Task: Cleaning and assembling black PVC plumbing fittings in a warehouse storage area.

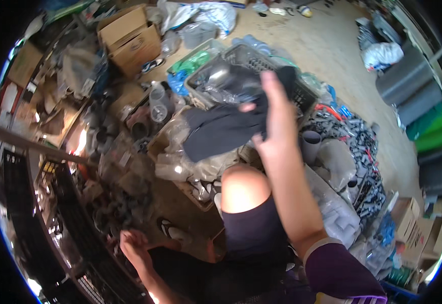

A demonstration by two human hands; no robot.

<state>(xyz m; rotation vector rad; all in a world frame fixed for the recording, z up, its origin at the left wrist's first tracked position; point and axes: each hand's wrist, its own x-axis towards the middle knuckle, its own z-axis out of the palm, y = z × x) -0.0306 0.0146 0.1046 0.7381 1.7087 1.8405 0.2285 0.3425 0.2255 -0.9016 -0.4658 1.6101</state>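
My right hand [277,114] is raised over the middle of the clutter, its fingers closed around a limp black cloth [226,129]. Part of the cloth droops to the left, and a darker end shows beyond my fingers; motion blurs both. Behind it, a grey plastic crate [251,55] holds dark items and clear plastic wrapping. Low on the left, my left hand [133,244] hangs beside my leg with its fingers curled in. Nothing shows in that hand.
Small grey and black parts [355,157] lie heaped at the right. A cardboard box [129,43] stands at the far left. Dark pipe fittings [124,195] crowd the left floor, beside black racks [69,207]. A grey tube [310,144] stands close to my right forearm.
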